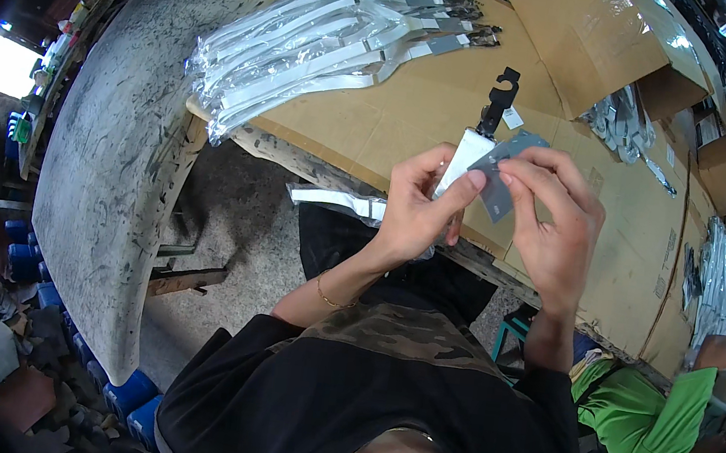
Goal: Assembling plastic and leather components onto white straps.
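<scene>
Head view: my left fingers held the white strip, my right fingers the gray card, seemingly light, stiffish, best gripped by its edges.

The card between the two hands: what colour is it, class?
The card is grey; it shows best in the head view.

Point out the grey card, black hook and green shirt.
Grey card (497, 199): head view, on its bare lower half.
Black hook (495, 112): head view, on the flat body below the curve.
Green shirt (647, 422): head view, middle of the cloth.
</scene>
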### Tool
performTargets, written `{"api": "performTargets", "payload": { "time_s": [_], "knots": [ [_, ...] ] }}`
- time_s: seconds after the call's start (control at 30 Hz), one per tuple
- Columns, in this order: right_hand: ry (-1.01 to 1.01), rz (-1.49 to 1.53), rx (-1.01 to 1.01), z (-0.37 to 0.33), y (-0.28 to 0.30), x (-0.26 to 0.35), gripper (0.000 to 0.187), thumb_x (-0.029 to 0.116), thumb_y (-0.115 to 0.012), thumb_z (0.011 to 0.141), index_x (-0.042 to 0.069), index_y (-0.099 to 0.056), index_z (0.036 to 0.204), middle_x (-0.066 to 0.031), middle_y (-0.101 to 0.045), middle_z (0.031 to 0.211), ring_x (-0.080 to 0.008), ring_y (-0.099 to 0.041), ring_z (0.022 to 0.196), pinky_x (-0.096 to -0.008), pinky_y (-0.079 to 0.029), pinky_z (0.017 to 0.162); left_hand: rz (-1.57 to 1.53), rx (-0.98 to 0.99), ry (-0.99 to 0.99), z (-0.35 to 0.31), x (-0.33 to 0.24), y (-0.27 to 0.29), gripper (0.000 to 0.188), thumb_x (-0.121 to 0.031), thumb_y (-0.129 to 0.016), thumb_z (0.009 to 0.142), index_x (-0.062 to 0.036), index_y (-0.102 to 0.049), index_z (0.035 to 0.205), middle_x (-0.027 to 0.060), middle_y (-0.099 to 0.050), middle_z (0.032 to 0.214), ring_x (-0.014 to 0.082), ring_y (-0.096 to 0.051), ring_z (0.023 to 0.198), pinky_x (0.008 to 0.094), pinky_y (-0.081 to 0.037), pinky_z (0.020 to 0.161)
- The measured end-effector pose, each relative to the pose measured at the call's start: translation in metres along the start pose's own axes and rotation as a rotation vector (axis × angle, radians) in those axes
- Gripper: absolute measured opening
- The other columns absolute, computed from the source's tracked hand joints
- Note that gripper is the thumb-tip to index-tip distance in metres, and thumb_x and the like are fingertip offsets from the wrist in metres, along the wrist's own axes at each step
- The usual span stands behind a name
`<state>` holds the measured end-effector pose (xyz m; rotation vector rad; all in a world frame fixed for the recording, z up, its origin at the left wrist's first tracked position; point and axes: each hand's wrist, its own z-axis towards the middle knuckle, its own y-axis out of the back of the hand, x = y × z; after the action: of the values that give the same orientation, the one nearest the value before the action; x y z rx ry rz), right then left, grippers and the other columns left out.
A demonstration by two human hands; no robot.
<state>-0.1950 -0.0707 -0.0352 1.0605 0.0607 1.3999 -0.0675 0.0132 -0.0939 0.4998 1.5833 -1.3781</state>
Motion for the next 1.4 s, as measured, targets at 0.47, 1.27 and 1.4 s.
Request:
{"api": "performTargets", "payload": {
  "time_s": [0.47,1.27,1.4],
  "knots": [
    [0.023,0.075,-0.043,-0.003,-0.009,-0.005,0.018,-0.006,-0.067,0.076,0.004,-0.067,0.091,-0.0089,-0.058,0.09,-0.0221,-0.057,0.073,-0.0319,-0.047,0.064,0.019,0.0,0.102,0.006,-0.003,0.001,0.024,-0.019,-0.059,0.093,0.0036,-0.063,0.087,0.0012,-0.055,0.062,0.0077,-0.049,0.042,0.0225,-0.039,0.037],
    [0.139,0.015,-0.003,-0.003,-0.006,0.007,0.017,-0.007,-0.067,0.069,0.0,-0.062,0.083,-0.0085,-0.056,0.095,-0.0241,-0.054,0.081,-0.0344,-0.045,0.069,-0.021,0.156,0.058,0.006,0.007,0.013,0.03,-0.021,-0.047,0.099,0.0038,-0.061,0.091,0.0068,-0.059,0.068,0.0117,-0.054,0.046,0.024,-0.043,0.043],
    [0.144,0.012,0.008,-0.003,-0.007,0.009,0.016,-0.007,-0.068,0.068,0.001,-0.06,0.08,-0.0081,-0.056,0.095,-0.0244,-0.054,0.082,-0.0351,-0.045,0.07,-0.021,0.173,0.047,0.005,0.011,0.018,0.03,-0.022,-0.047,0.099,0.0038,-0.061,0.092,0.0064,-0.059,0.067,0.0116,-0.054,0.046,0.0239,-0.043,0.043]
  ]
}}
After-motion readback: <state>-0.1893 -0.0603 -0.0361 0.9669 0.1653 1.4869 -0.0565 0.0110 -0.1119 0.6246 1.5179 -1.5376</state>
